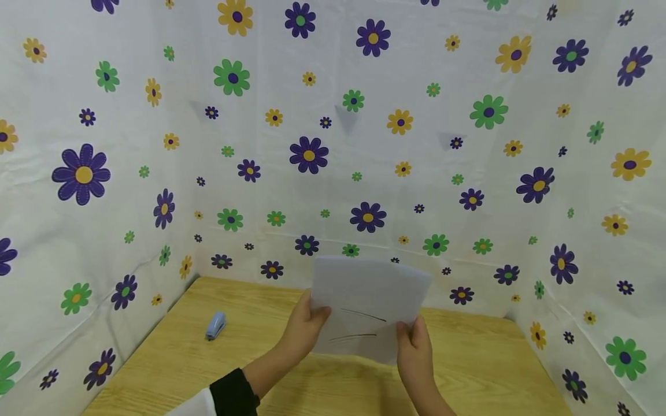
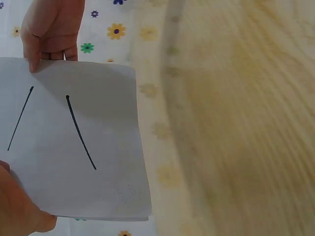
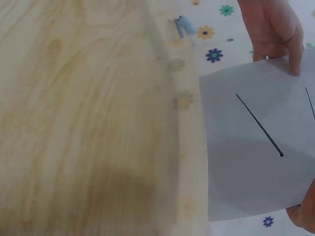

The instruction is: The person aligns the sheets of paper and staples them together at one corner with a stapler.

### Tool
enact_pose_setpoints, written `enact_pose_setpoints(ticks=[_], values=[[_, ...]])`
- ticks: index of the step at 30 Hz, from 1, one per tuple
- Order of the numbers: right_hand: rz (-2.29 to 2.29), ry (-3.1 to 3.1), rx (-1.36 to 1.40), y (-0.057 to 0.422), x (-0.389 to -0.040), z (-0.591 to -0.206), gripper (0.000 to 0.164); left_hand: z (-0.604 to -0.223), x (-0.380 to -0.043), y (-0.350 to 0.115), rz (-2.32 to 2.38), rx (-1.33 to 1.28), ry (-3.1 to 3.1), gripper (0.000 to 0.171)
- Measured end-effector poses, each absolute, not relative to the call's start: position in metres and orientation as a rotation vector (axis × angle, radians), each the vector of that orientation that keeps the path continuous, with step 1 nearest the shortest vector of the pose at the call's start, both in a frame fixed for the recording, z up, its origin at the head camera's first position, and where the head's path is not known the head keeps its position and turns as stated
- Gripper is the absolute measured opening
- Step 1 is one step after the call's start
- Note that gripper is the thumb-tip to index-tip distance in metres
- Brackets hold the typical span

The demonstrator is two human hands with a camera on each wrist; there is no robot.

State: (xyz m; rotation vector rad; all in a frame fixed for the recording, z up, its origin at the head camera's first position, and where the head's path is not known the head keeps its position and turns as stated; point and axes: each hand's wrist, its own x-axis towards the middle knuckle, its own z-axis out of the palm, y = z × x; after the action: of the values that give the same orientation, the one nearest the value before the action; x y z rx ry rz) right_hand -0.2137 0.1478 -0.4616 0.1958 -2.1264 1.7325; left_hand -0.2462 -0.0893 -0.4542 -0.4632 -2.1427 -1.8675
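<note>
Between both hands, white paper [image 1: 364, 289] is held up above the table, its surface tilted toward the head camera. Two dark pen strokes run across it. My left hand [image 1: 304, 325] grips the left edge, thumb on the near face and fingers behind. On the opposite edge my right hand [image 1: 416, 352] pinches the paper the same way. In the left wrist view the paper [image 2: 98, 123] shows both strokes, with the right hand [image 2: 53, 29] at its top edge. Whether it is one sheet or several, I cannot tell.
A small light-blue stapler [image 1: 215, 325] lies on the wooden table [image 1: 250, 306], left of the hands. White cloth [image 1: 281, 190] printed with purple, green and yellow flowers hangs behind the table and along both sides.
</note>
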Motion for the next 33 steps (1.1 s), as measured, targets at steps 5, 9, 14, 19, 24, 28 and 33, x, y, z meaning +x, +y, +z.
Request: enact_pose_setpoints(ticks=[5, 9, 14, 19, 24, 28, 33], values=[[1.782, -2.073, 0.230, 0.147, -0.211, -0.461, 0.033, -0.451, -0.246, -0.090, -1.877, -0.465, -2.111, 0.039], [1.776, -2.173, 0.117, 0.144, -0.210, -0.482, 0.034, -0.475, -0.242, -0.090, -1.930, -0.405, -2.150, 0.042], [1.688, -2.278, 0.037, 0.142, -0.211, -0.497, 0.030, -0.498, -0.239, -0.090, -1.976, -0.396, -2.206, 0.042], [1.633, -2.238, 0.086, 0.144, -0.210, -0.483, 0.029, -0.484, -0.240, -0.090, -1.914, -0.496, -2.170, 0.040], [1.682, -2.189, 0.144, 0.145, -0.207, -0.470, 0.030, -0.469, -0.238, -0.092, -1.921, -0.541, -2.131, 0.037], [1.703, -2.218, 0.097, 0.142, -0.207, -0.481, 0.030, -0.479, -0.238, -0.091, -1.928, -0.438, -2.180, 0.041], [1.684, -2.354, -0.013, 0.138, -0.208, -0.505, 0.030, -0.506, -0.233, -0.092, -1.885, -0.306, -2.302, 0.037]])
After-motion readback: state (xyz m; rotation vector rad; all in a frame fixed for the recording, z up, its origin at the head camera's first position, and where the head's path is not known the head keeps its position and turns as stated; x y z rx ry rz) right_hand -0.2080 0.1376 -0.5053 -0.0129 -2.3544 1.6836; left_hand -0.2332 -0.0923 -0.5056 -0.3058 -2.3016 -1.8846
